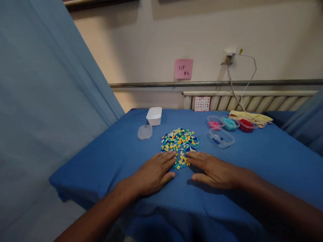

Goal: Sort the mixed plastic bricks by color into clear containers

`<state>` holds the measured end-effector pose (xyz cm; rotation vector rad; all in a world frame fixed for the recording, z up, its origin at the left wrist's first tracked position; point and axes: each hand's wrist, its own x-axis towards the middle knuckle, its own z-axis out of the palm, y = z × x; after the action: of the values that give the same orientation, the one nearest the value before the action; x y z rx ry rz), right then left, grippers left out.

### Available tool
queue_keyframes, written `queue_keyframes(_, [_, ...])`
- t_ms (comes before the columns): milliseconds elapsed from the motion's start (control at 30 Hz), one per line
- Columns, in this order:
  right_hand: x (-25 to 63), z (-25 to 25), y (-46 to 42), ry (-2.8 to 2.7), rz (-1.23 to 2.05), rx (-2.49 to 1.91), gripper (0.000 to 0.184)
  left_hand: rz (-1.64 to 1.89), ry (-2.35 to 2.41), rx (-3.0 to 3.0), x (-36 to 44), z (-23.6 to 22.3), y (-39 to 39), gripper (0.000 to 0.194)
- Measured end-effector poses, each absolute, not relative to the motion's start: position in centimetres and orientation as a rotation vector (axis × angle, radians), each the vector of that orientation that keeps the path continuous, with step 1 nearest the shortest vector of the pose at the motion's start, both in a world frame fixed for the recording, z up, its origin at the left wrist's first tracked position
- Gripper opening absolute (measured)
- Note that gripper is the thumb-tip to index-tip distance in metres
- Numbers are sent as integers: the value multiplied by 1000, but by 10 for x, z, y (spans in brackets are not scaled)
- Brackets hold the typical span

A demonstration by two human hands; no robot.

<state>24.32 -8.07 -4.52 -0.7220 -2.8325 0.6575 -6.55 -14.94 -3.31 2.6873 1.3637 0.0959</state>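
Bricks (179,139), tiny plastic ones in yellow, blue, teal, green and white, lay heaped mid-bench, a thinner tail trailing nearer between both hands. Bench (101,161) wore a blue cloth. Left hand (157,172) and right hand (211,169) flanked the tail, palms down; fingers (168,157) straight and close together, thumbs spread, nothing visibly gripped. Couldn't tell if pieces sat under the palms.

Around the heap: one white tub (154,121) far left, one translucent lid (145,132) just in front of it. Right side, four clear tubs: pink-piece tub (209,121), turquoise-piece tub (238,125) and red-piece tub (256,126) in a row, dark-blue-piece tub (228,137) nearer, only a few pieces in. One yellow cloth (248,116) bunched behind the row. Behind the bench: one radiator (272,101), one pipe (151,84), one pink note (183,69), one printed card (202,104). Curtain (55,84) blocked the left.

Bricks too many and small to count. Card print illegible, note's handwriting only partly readable. White cable (231,88) hard to trace past the yellow cloth. Both forearms cut off by frame edges.
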Motion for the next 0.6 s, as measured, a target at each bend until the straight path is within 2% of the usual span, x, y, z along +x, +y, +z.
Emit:
queue_keyframes(167, [242,-53,-50,-2652,374,-729,48,318,1784,2552,-84,-35,-126,38])
queue_keyframes(333, [253,-75,-46,-2506,253,-746,48,300,1829,2406,-83,-33,-102,28])
queue_keyframes(600, [265,-79,-53,-2358,495,-703,46,47,1883,2301,-70,-20,-81,26])
